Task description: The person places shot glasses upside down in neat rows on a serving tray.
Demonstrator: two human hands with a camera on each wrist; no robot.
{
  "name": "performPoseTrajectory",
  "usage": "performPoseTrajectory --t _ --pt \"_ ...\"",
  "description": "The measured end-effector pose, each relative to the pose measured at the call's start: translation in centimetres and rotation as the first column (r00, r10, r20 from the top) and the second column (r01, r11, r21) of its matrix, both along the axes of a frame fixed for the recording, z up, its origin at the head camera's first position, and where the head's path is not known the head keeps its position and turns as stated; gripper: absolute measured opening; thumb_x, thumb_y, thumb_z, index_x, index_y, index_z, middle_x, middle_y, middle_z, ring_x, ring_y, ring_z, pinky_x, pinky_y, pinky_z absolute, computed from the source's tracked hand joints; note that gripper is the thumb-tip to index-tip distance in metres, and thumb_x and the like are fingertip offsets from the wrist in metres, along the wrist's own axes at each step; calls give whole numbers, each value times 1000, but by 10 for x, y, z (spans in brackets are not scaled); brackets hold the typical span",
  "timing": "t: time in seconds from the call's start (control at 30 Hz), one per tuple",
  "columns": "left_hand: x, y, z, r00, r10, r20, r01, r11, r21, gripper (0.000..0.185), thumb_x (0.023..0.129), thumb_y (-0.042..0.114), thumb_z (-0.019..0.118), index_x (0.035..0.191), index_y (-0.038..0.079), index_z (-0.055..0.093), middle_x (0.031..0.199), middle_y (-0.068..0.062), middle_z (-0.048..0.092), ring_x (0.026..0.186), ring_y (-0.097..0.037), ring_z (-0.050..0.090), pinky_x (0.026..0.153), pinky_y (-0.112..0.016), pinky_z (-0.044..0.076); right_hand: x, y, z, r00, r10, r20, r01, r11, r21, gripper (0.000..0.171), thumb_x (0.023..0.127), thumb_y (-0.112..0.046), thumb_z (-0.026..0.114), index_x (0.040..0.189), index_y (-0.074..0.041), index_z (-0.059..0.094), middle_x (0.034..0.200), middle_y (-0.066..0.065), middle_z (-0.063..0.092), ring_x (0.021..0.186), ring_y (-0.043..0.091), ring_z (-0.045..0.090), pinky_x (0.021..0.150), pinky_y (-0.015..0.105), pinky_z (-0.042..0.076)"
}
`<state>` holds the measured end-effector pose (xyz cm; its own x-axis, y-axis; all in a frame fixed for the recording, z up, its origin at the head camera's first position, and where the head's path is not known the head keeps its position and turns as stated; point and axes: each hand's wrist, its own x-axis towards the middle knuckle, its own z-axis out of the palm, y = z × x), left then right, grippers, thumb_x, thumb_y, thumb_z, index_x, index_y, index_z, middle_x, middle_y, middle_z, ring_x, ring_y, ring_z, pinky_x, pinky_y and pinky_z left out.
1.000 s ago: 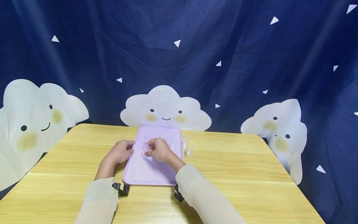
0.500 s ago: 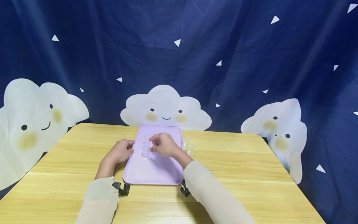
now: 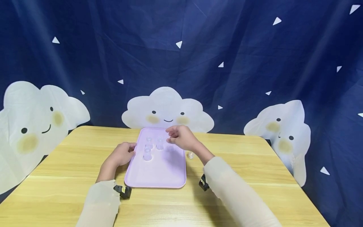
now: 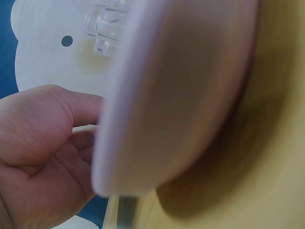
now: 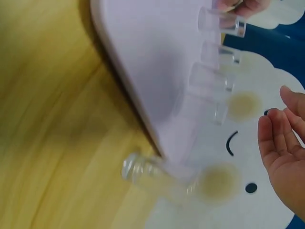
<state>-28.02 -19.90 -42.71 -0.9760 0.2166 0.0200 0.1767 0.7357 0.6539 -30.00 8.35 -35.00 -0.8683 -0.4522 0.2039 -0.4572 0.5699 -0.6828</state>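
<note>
My left hand (image 3: 121,154) is at the left rim of the lilac tray (image 3: 158,176), its thumb and index finger gripping the edge. The left wrist view shows the thumb and curled fingers at that rim, tips hidden behind it. Several small clear glasses, among them the nearest glass (image 3: 147,154), stand on the tray's left and far part. Above the tray's far right part hovers my right hand (image 3: 182,137), fingers loosely bent and nothing between them. A clear glass (image 3: 191,154) stands on the table right of the tray, near my right wrist; the right wrist view shows it large.
The light wooden table (image 3: 241,186) carries the tray near its far edge. Behind it hangs a dark blue curtain (image 3: 141,41) with white clouds and triangles. A black wrist camera mount (image 3: 204,183) sits under the right sleeve, another (image 3: 123,191) beside the left one.
My right hand has let go of the nearest glass on the tray and moved away, up and right toward the tray's far right side. The left hand stays at the rim.
</note>
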Motion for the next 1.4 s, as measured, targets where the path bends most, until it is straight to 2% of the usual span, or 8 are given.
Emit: performPoseTrajectory --t 0.23,0.53,0.8,1.03,1.27,1.4 --pt "-1 0 -2 1000 -6 -11 6 1000 -6 45 96 0 53 139 -13 54 124 -30 66 116 -43 62 103 -58 48 1 28 7 999 -21 -46 22 1000 15 33 89 -5 77 122 -2 71 104 11 73 95 21 71 88 32 58" --pt "-1 -1 -2 1000 -9 -11 9 1000 -14 45 96 0 54 139 -14 54 122 -30 66 117 -44 61 102 -58 48 3 66 3 996 -37 -79 41 998 40 33 90 -6 77 121 1 70 101 12 72 91 21 70 85 36 59" --pt "-1 0 -1 1000 -9 -8 8 1000 -16 45 96 0 54 139 -13 54 123 -30 66 118 -45 61 102 -59 48 7 99 -14 996 -20 -82 31 991 133 34 89 -11 78 120 1 69 101 12 71 89 20 68 82 36 59" --pt "-1 0 -1 1000 -9 -13 9 1000 -16 44 96 0 55 139 -14 54 123 -31 66 119 -46 60 103 -60 47 3 116 -33 999 21 -27 -16 986 167 44 88 -15 80 125 5 65 107 18 70 94 28 68 87 47 59" --pt "-2 0 -2 1000 -8 -12 8 1000 -15 44 96 1 54 138 -13 55 124 -30 65 119 -45 60 103 -59 46 -1 120 -53 999 32 29 -37 978 203 48 84 -15 84 124 3 65 105 14 71 96 28 70 86 38 59" --pt "-2 0 -2 1000 3 -2 -3 1000 -11 44 97 1 53 139 -11 56 125 -29 66 118 -43 60 104 -59 46 -3 117 -61 998 35 59 -46 979 197 44 82 -14 86 119 1 68 101 11 71 94 25 71 86 36 59"
